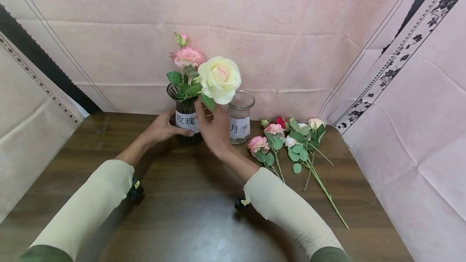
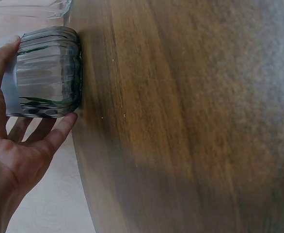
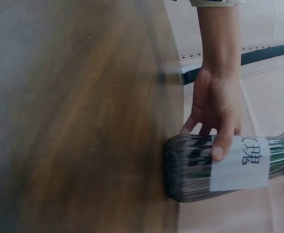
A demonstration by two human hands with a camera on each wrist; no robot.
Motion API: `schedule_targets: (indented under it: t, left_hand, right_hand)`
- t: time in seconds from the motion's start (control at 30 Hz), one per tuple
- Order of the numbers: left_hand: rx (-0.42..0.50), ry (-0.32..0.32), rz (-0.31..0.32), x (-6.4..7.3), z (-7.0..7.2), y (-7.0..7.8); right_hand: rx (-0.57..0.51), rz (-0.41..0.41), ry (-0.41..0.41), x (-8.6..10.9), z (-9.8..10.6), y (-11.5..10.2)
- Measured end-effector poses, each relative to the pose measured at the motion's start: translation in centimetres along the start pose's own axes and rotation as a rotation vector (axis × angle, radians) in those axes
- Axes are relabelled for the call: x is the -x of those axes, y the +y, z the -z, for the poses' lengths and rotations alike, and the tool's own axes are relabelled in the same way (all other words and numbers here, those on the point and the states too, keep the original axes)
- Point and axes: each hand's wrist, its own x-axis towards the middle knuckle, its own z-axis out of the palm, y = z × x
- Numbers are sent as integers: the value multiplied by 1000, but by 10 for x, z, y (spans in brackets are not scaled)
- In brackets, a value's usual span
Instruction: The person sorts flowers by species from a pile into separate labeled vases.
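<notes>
A dark ribbed glass vase (image 1: 188, 138) with a white paper label stands upright near the back of the table. My left hand (image 1: 160, 127) grips its lower body from the left, thumb on the label (image 3: 244, 165) and fingers behind. At the vase's neck is my right hand (image 1: 216, 130), with its thumb close to the rim; the bloom and leaves partly hide its fingers. In the vase are a pink flower (image 1: 189, 57) with a bud and a large creamy white rose (image 1: 220, 79) leaning right over the right hand. Green stems show through the glass.
A clear glass vase (image 1: 241, 110) with another label stands just right of the right hand. Pink flowers (image 1: 259, 144), a red bloom (image 1: 280, 122), pale blooms (image 1: 316, 123) and leafy stems lie on the table's right side. A pink cloth (image 1: 284, 60) hangs behind the table (image 1: 174, 213).
</notes>
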Motion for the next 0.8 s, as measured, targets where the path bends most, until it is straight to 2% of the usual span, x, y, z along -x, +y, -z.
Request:
schedule_targets:
  t: [0.13,0.23,0.33,0.5,0.67,0.8]
  left_hand:
    - [-1,9,13,-1,-1,2]
    - [-2,11,17,-2,-1,1]
    - [4,7,24,-3,1,-2]
    - [17,5,14,-6,1,-7]
    - [17,7,-1,-4,0,-5]
    - [-4,6,-10,-3,0,-5]
  right_hand:
    - [-110,142,163,4,4,4]
    - [-170,227,198,1,6,-1]
    - [-185,212,162,-6,6,-10]
    - [-211,129,75,-21,-2,-22]
    - [-129,70,-25,-30,-11,-28]
    - [-97,38,-98,-25,-10,-31]
